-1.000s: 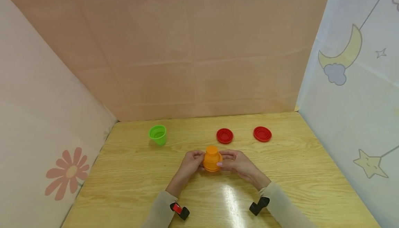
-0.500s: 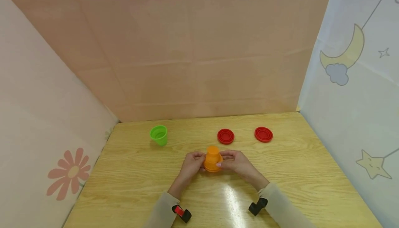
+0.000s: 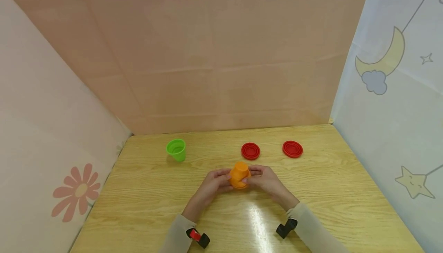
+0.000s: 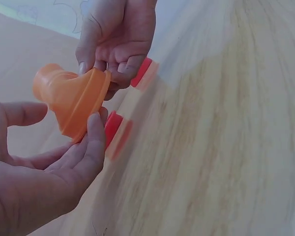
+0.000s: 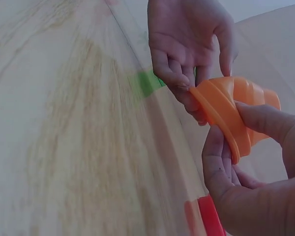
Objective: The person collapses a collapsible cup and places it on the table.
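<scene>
Orange collapsible cup (image 3: 239, 174) is held over the wooden table (image 3: 145, 214), turned with its narrow end up and its wide rim down, one side dented inward. The right hand (image 3: 265, 180) pinches it, thumb on the outer wall and fingers at the rim. The left hand (image 3: 215, 182) has its fingers bent against the opposite part of the rim, thumb alongside the wall; whether that thumb touches, I cannot tell. Beyond the cup lies a flattened red cup (image 3: 250, 151), with a second flattened red cup (image 3: 292, 149) farther right. Off to the left stands an expanded green cup (image 3: 178, 154), mouth up. Behind the table hangs a pinkish-tan backdrop (image 3: 207, 60); a yellow moon (image 3: 385, 59) decorates the right-hand wall (image 3: 387, 130).
</scene>
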`<state>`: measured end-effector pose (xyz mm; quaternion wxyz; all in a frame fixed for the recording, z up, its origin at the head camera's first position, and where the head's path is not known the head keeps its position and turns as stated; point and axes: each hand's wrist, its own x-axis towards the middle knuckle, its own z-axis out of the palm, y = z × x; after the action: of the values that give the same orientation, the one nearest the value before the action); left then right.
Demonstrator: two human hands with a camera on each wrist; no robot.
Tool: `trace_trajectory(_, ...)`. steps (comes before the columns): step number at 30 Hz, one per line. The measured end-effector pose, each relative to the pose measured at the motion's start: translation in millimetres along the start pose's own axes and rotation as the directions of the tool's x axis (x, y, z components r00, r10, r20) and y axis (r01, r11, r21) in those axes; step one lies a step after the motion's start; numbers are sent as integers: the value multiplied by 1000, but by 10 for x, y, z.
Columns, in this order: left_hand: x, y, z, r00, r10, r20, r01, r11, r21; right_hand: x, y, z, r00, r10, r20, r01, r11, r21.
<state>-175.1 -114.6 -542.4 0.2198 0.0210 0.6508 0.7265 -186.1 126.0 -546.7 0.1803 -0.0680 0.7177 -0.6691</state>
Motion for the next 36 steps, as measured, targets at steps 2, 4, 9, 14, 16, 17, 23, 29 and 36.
trace_trajectory(2,-13,-8,-11,999,3,43,-2,1000,-20,2,12,-4,1000,5,1,-5,1000,10)
trace_trajectory(4,-19,-18,-12,998,2,59,0,999,-37,2,20,-3,1000,12,0,-12,1000,14)
trace_trajectory(9,-15,-43,15,999,20,26,-19,998,-58,-6,13,-1,1000,15,6,-15,1000,21)
trace_trajectory(14,20,-75,59,999,16,-49,-19,998,-63,-14,-25,-3,999,18,30,-19,999,39)
trace_trajectory(16,27,-79,71,997,18,-76,-22,998,-54,-18,-35,-1,999,21,37,-22,999,36)
trace_trajectory(17,28,-76,78,996,21,-86,-25,999,-46,-20,-38,2,999,20,38,-21,999,29)
trace_trajectory(23,28,-60,137,987,40,-156,-42,999,-5,-15,-38,19,999,-3,40,4,1000,-28)
trace_trajectory(29,37,-58,230,975,49,-216,-55,998,-20,2,-42,47,1000,4,-7,-4,999,-42)
trace_trajectory(36,43,-54,303,964,45,-263,-45,999,6,-4,-47,74,999,11,-35,-13,999,-51)
